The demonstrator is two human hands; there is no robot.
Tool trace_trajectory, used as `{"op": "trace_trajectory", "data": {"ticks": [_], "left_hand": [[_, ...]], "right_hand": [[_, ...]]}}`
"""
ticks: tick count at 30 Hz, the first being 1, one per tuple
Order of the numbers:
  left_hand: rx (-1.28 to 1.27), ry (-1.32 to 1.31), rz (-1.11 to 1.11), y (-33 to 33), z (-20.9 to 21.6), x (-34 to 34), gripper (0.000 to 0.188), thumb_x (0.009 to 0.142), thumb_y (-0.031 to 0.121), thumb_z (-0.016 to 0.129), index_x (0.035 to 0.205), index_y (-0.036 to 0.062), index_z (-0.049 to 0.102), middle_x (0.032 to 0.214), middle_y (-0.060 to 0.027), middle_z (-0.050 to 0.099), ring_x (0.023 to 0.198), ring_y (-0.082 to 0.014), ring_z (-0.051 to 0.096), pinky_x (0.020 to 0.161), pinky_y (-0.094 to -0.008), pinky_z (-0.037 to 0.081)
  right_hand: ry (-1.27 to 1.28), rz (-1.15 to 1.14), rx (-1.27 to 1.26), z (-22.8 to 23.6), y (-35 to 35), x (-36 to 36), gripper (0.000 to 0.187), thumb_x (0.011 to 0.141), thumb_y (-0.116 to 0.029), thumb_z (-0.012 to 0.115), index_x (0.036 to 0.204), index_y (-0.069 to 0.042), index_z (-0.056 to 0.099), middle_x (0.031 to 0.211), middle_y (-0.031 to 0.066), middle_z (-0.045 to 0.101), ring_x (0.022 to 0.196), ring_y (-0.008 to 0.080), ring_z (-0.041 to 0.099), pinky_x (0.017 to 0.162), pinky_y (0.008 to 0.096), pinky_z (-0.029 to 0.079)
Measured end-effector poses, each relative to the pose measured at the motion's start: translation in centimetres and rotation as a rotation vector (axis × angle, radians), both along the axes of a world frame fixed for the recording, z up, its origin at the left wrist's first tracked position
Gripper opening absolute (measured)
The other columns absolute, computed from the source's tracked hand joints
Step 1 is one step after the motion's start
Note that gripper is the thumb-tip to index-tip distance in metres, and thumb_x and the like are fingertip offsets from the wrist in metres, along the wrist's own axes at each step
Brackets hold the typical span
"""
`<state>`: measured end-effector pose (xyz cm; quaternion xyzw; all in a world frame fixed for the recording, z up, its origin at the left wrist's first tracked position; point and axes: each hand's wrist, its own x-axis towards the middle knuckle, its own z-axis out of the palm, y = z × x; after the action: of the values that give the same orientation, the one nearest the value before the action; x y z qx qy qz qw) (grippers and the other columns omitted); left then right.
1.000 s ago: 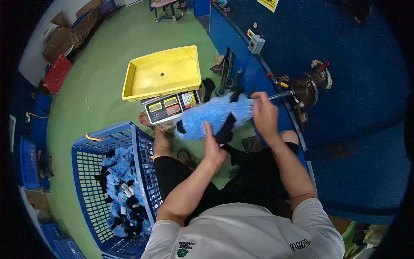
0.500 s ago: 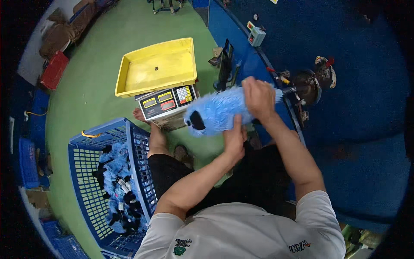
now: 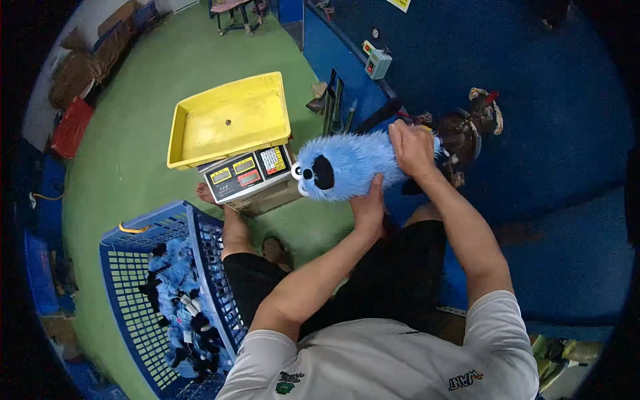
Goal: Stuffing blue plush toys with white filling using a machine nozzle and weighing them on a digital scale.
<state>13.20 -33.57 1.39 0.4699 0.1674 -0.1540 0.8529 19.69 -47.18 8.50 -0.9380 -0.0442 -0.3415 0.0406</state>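
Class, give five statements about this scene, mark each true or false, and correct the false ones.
1. The tray on the scale is yellow. True.
2. The right hand alone touches the blue furry toy. False: the left hand touches it too.
3. In the picture, the toy's eyes are at its right end. False: they are at its left end.
4. The basket holds blue and black furry things. True.
5. The basket is in the picture's right half. False: it is in the left half.
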Motion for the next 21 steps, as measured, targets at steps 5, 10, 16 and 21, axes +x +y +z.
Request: {"op": "trace_trajectory", "data": {"ticks": [5,10,16,21], "left_hand": [[0.086,-0.160,0.163,0.7,-1.6,0.3,0.027,0.094,0.022,0.071,0.112,0.0029,0.063,0.090,-0.0045,0.060,0.073,-0.0144,0.052,0.066,-0.0299,0.041],[0.151,-0.184,0.186,3.0,-1.6,0.0,0.016,0.094,0.023,0.070,0.099,0.0086,0.063,0.067,0.0014,0.052,0.053,-0.0095,0.042,0.047,-0.0267,0.033],[0.096,-0.015,0.009,7.5,1.2,-0.5,0.015,0.093,0.018,0.072,0.095,0.0049,0.065,0.073,-0.0011,0.059,0.060,-0.0108,0.049,0.053,-0.0266,0.039],[0.064,0.000,0.043,7.7,2.7,-0.8,0.018,0.093,0.017,0.073,0.082,0.0074,0.063,0.065,0.0017,0.053,0.054,-0.0089,0.042,0.048,-0.0262,0.032]], "right_hand": [[0.013,0.011,0.016,0.5,2.1,-0.1,0.029,0.098,-0.029,0.056,0.077,-0.010,0.056,0.063,0.0112,0.064,0.056,0.0371,0.061,0.055,0.0471,0.047],[0.022,0.039,0.033,0.8,4.1,-0.4,0.030,0.098,-0.030,0.056,0.077,-0.010,0.056,0.065,0.0106,0.066,0.056,0.0372,0.061,0.055,0.0473,0.047],[0.053,0.050,0.064,0.8,5.9,-0.4,0.031,0.099,-0.031,0.056,0.076,-0.010,0.056,0.066,0.0103,0.067,0.057,0.0382,0.061,0.055,0.0484,0.047],[0.074,0.050,0.092,1.0,6.5,-0.6,0.030,0.099,-0.032,0.056,0.079,-0.010,0.057,0.068,0.0104,0.067,0.058,0.0383,0.061,0.057,0.0486,0.047]]}}
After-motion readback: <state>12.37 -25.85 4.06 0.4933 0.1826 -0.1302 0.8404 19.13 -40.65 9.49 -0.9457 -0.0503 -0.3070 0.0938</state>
